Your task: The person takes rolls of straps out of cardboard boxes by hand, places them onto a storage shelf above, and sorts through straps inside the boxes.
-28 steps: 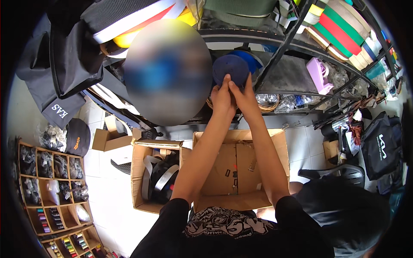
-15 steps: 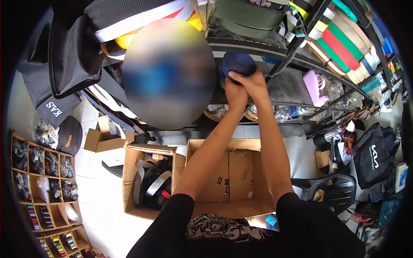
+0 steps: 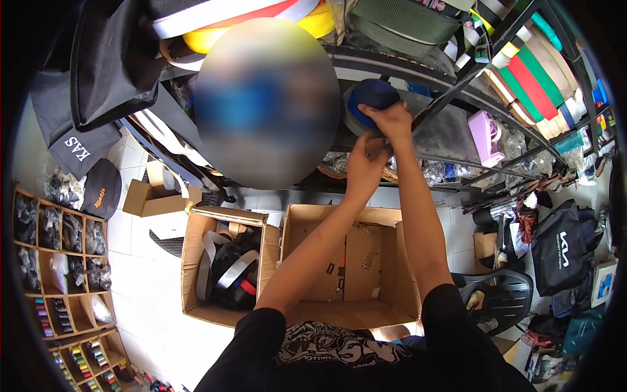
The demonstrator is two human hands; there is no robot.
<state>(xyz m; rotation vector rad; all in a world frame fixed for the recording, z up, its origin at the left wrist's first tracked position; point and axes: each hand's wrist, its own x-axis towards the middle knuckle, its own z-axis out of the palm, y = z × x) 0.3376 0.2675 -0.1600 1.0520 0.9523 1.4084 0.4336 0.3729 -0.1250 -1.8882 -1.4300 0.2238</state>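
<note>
The person's right hand (image 3: 386, 119) grips the dark blue roll of webbing tape (image 3: 372, 96) on the metal rack shelf (image 3: 450, 134), the left hand (image 3: 363, 163) closed just below it; the placing step appears underway, calling next for a firm seating push.

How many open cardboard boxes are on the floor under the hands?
3: a big box right below the arms, a box of straps to its left, and a small box farther left. Others may be hidden.
</note>
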